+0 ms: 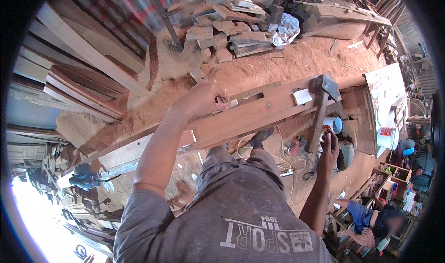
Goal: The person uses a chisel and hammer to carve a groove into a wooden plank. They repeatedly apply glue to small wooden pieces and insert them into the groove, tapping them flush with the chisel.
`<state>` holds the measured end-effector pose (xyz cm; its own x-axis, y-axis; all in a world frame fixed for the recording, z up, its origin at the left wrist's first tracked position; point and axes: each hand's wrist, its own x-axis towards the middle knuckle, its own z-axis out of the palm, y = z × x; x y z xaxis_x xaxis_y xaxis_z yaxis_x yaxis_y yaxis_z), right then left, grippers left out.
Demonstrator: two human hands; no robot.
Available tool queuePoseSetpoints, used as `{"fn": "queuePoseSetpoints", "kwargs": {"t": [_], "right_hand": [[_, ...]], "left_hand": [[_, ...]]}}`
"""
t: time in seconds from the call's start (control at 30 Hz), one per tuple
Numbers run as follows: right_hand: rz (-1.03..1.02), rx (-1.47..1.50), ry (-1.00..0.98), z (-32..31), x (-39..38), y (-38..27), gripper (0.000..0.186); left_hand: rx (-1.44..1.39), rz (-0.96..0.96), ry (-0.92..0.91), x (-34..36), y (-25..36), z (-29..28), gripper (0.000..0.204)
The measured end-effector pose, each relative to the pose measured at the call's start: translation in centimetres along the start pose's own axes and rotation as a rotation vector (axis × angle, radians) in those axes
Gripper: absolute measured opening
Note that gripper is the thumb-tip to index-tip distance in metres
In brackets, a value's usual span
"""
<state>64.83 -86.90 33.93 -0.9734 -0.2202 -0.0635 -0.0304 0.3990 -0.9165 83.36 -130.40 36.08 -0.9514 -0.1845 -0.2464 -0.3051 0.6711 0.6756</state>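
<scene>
blue power tool [83,178] lying on the beam's near end. offcut wood blocks [227,29] piled on red sawdust [296,61], white rag [286,30] beside them. white bucket [387,137] by a board, seated person [371,221] lower right.

Rough reddish wooden plank [259,110]; matt metal-headed, wooden-handled hammer [321,110].

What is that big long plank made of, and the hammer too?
The long plank looks like bare, unpainted wood: reddish-brown, with matching sawdust around it. The hammer seems to have a dull grey metal head and a plain wooden handle. The left hand rests on the plank; the right hand is by the handle's end.
</scene>
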Motion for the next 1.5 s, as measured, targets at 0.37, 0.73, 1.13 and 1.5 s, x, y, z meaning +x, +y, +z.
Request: {"fn": "queuePoseSetpoints", "kwargs": {"t": [0.37, 0.73, 1.13, 1.5], "right_hand": [[0.03, 0.023, -0.098, 1.7, 1.4, -2.0, 0.04], [0.359, 0.058, -0.227, 5.1, 4.8, -5.9, 0.038], [0.087, 0.068, -0.283, 5.5, 1.3, -8.6, 0.025], [-0.031, -0.027, -0.662, 9.8, -3.6, -13.3, 0.045]], "left_hand": [[-0.025, -0.066, -0.092, 0.7, 0.0, -0.1, 0.03], [-0.204, -0.028, -0.037, 0.2, -2.3, -0.2, 0.029], [-0.303, -0.03, -0.057, 0.3, -3.6, 0.7, 0.026], [-0.216, -0.101, -0.156, -0.2, -2.4, -0.8, 0.025]]}}
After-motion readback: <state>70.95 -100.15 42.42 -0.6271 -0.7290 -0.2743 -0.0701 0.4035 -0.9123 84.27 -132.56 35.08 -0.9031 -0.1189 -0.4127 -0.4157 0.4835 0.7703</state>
